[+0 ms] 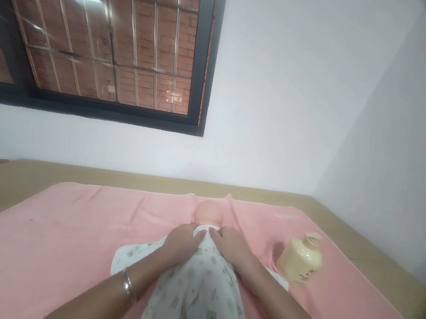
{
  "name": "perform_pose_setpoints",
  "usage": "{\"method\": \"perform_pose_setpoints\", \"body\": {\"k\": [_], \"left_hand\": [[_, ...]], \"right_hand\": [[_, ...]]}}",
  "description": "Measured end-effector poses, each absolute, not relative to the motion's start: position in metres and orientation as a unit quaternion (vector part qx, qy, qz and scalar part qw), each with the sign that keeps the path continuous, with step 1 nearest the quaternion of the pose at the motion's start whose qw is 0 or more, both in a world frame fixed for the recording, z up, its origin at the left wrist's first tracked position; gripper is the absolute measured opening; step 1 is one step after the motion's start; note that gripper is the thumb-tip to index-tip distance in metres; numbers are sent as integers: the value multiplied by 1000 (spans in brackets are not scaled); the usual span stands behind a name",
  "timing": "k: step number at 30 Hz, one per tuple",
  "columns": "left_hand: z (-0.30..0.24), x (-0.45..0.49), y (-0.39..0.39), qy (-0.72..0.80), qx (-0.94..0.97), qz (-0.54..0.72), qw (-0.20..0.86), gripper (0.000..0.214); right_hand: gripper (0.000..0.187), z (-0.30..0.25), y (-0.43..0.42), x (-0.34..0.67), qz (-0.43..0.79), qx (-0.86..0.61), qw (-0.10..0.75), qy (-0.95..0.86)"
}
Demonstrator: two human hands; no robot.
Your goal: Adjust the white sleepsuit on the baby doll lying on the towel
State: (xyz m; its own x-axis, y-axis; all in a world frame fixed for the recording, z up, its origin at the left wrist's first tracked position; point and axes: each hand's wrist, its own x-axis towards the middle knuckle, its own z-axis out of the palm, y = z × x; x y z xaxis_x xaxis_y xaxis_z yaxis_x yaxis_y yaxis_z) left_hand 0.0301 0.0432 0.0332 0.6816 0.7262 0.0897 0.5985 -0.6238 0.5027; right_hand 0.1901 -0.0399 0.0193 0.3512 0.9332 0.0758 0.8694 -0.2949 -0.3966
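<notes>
A doll's rounded, skin-coloured head shows just beyond my hands. The rest of the doll is hidden from view. A white baby garment with small green and grey prints spreads toward me, its sleeve-like sides reaching out left and right. My left hand grips the garment's upper edge close to the head, thumb pointing inward. On the other side of that edge, my right hand is closed on the cloth in the same way. Both thumbs lie on top of the fabric, with a small gap between them.
A pink blanket covers most of the tan surface. To the right stands a pale yellow pump bottle. Behind are a white wall and a dark-framed window with metal bars.
</notes>
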Motion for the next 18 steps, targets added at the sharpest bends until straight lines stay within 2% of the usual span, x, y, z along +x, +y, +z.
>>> {"method": "perform_pose_setpoints", "body": {"k": [18], "left_hand": [[31, 28, 43, 362, 890, 159, 227, 49]], "right_hand": [[68, 28, -42, 186, 104, -796, 178, -569]]}}
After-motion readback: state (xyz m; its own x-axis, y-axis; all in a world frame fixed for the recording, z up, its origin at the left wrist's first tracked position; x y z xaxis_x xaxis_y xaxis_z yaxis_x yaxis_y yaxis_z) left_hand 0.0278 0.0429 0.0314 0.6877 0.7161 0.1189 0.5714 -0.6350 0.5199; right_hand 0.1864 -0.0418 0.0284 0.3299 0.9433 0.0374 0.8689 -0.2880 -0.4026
